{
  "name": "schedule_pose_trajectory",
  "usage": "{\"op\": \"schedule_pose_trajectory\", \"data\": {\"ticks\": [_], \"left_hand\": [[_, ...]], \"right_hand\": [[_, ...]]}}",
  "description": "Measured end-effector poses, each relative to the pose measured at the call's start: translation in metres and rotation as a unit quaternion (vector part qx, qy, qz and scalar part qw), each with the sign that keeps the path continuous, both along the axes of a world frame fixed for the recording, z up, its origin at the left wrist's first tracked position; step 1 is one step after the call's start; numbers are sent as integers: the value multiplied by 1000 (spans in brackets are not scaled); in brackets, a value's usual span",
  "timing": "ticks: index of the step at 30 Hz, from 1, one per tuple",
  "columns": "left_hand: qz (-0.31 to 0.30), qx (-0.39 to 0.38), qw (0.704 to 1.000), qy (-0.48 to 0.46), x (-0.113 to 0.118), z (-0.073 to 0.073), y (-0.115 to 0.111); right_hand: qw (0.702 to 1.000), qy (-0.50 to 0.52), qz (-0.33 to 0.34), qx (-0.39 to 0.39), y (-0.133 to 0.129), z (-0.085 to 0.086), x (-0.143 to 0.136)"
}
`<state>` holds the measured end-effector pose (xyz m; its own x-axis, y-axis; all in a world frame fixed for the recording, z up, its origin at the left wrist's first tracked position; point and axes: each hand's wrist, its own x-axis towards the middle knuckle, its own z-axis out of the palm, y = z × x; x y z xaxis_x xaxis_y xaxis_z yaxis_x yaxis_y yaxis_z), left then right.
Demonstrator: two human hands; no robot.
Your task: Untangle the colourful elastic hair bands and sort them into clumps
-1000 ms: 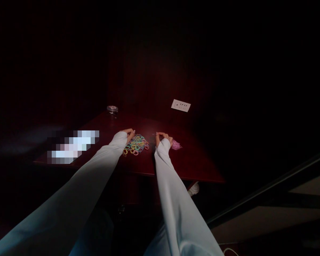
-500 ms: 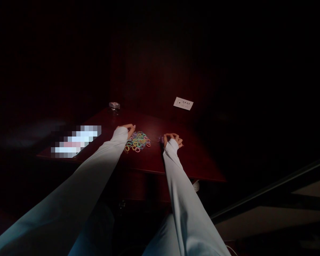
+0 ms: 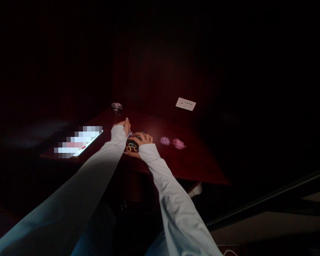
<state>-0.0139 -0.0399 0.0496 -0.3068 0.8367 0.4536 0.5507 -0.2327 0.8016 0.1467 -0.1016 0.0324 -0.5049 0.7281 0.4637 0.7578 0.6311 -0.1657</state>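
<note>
On the dark red table, a pile of multicoloured hair ties (image 3: 131, 145) lies mostly hidden under my right hand (image 3: 143, 139). That hand arches over the pile from the right, its thumb and fingers apart. Against the pile's left side, my left hand (image 3: 126, 125) is closed, with a small tuft of purple hair ties (image 3: 130, 134) at its fingers. A loose heap of purple hair ties (image 3: 164, 140) sits to the right of my right hand. Beside it is a heap of pink hair ties (image 3: 179, 143).
A lit phone (image 3: 78, 142), its screen blurred out, lies at the table's left. Near the back left corner stands a clear lidded jar (image 3: 116, 108). A white power socket (image 3: 186, 104) is on the wall behind. The table's front edge (image 3: 197, 179) faces me.
My right hand has moved left from the purple heap to the multicoloured pile, uncovering the purple and pink heaps. My left hand has shifted slightly left and up.
</note>
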Motion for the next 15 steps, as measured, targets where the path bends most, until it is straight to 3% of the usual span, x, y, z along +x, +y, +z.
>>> {"op": "schedule_pose_trajectory", "data": {"ticks": [8,12,15], "left_hand": [[5,-24,999,45,2,0,-7],[10,-52,994,95,4,-15,6],[4,-37,991,125,4,-29,17]], "right_hand": [[974,164,-153,-35,30,-8,15],[943,240,-223,-63,47,-10,30],[937,265,-219,-66,54,-14,35]]}}
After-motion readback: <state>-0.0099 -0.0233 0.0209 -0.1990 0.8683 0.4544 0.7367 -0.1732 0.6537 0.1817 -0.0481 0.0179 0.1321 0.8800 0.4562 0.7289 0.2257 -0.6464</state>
